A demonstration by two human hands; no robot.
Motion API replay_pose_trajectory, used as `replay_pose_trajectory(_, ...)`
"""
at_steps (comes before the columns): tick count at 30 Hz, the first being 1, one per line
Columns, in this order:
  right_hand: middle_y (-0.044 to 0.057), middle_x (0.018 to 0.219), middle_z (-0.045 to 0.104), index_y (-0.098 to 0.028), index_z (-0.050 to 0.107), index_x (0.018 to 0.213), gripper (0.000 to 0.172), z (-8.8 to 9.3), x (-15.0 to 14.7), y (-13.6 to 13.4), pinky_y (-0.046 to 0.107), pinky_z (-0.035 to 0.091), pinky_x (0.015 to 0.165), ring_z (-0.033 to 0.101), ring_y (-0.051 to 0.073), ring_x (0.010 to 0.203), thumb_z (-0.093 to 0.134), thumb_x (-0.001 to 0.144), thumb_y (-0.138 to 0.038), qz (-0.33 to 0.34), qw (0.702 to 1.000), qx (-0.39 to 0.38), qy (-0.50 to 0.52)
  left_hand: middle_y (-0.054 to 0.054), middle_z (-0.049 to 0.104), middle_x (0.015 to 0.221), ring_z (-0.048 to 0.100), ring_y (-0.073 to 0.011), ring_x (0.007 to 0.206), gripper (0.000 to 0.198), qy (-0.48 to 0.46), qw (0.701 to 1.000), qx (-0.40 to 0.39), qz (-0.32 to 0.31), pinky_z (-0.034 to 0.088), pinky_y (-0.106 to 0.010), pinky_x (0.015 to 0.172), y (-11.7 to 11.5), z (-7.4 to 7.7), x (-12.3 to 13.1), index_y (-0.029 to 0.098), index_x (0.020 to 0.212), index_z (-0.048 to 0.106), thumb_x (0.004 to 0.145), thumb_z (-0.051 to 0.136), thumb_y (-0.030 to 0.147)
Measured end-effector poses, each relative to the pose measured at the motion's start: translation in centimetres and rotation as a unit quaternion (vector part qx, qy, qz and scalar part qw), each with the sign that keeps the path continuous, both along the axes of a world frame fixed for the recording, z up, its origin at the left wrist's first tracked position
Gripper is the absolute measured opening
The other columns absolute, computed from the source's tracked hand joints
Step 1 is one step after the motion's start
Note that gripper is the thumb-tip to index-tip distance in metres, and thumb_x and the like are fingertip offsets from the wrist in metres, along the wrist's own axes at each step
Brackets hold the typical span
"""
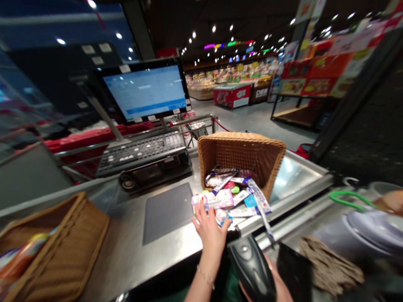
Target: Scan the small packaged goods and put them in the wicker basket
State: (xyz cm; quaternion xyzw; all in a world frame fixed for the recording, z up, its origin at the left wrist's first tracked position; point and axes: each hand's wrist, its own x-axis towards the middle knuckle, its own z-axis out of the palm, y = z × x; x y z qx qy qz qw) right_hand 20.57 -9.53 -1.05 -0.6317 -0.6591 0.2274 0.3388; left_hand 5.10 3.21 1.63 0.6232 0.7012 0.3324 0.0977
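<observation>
Two hands over a steel checkout counter (126, 262): left hand (208, 228) open, touching wrapped packets (231, 201) spilling from a tilted wicker basket (242, 153); right hand (277, 279) gripping a black handheld scanner (252, 268). Second wicker basket (59, 247) sits near left.

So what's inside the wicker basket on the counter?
The tipped wicker basket holds colourful wrapped packets, which spill onto the steel counter under a left hand. The packets cover the basket's bottom, so anything beneath them can't be seen.

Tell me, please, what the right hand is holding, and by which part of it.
The right hand holds a black scanner by its lower end; the fingers are mostly hidden behind it.
</observation>
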Motion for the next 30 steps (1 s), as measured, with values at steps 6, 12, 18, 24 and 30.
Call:
replay_pose_trajectory(6,0.014,0.131,0.063,-0.020,0.061,0.128,0.046,0.0,0.7,-0.7,0.054,0.048,0.101,0.060,0.035,0.122,0.053,0.085,-0.035,0.024,0.998,-0.005,-0.053,-0.016,0.036,0.153,0.030,-0.0408,0.141,0.036,-0.019,0.998,-0.032,-0.052,0.024,-0.066,0.111,-0.3,-1.1,0.1,0.022,0.099,0.068,0.068,0.060,0.008)
replay_pose_trajectory(12,0.013,0.134,0.062,-0.019,0.063,0.124,0.049,3.3,-1.5,-0.6,0.039,0.050,0.102,0.060,0.029,0.123,0.062,0.076,-0.030,-0.025,0.998,0.012,0.060,-0.013,0.062,0.116,0.060,-0.0284,0.111,0.036,-0.125,0.992,0.000,-0.032,0.049,-0.043,0.096,-1.4,-3.0,-5.3,0.021,0.105,0.068,0.073,0.054,0.016)
replay_pose_trajectory(18,0.013,0.136,0.061,-0.020,0.063,0.126,0.051,5.5,-3.4,-0.6,0.037,0.051,0.097,0.059,0.028,0.125,0.061,0.077,-0.031,0.004,0.995,-0.008,0.100,-0.014,0.067,0.107,0.063,-0.0268,0.103,0.029,-0.177,0.982,0.018,0.062,0.048,-0.045,0.096,-0.6,-2.9,-8.5,0.019,0.102,0.065,0.087,0.046,0.035)
replay_pose_trajectory(24,0.013,0.139,0.058,-0.020,0.065,0.122,0.046,5.8,-4.6,-0.7,0.042,0.046,0.104,0.055,0.029,0.129,0.058,0.077,-0.031,0.029,0.996,0.003,0.086,-0.011,0.047,0.145,0.049,-0.0307,0.128,0.029,-0.181,0.979,0.046,0.076,0.042,-0.048,0.106,-1.4,-3.1,-10.6,0.022,0.097,0.073,0.086,0.048,0.030)
replay_pose_trajectory(30,0.012,0.134,0.062,-0.021,0.062,0.126,0.048,5.5,-5.3,-0.7,0.048,0.040,0.110,0.056,0.030,0.128,0.057,0.080,-0.035,0.042,0.996,0.027,0.068,-0.010,0.056,0.138,0.047,-0.0323,0.128,0.026,-0.171,0.984,0.041,-0.012,0.041,-0.051,0.107,-2.5,-3.3,-10.9,0.026,0.100,0.075,0.080,0.058,0.029)
